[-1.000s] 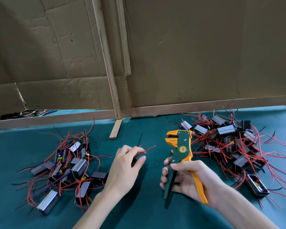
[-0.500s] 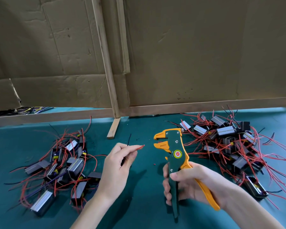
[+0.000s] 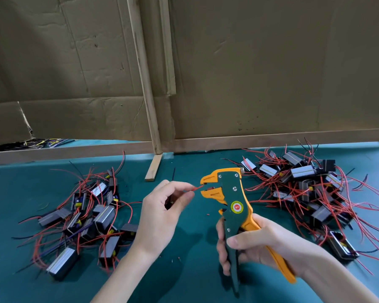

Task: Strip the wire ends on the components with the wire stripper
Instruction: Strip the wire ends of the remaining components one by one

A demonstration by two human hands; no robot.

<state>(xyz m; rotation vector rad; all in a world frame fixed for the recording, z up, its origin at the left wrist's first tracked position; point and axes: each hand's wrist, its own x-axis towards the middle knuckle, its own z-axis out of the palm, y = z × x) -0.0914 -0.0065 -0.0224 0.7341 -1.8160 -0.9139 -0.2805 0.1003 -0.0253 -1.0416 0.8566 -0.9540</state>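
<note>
Now left hand [image 3: 160, 215] pinches wire [image 3: 195, 188]; right hand [image 3: 258, 243] grips stripper [image 3: 233, 197].

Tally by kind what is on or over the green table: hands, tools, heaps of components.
Hands: 2 (left hand pinching red wire, right hand)
Wire stripper: 1
Heaps of components: 2 (left heap, right heap)
Total: 5

Left hand [image 3: 160, 213] pinches thin red wire [image 3: 194, 189], its tip at the open mouth of the orange-and-green wire stripper [image 3: 230, 202], gripped by right hand [image 3: 256, 243]. Piles of black wired components [image 3: 85, 217] on both sides, green table [image 3: 195, 243].
</note>
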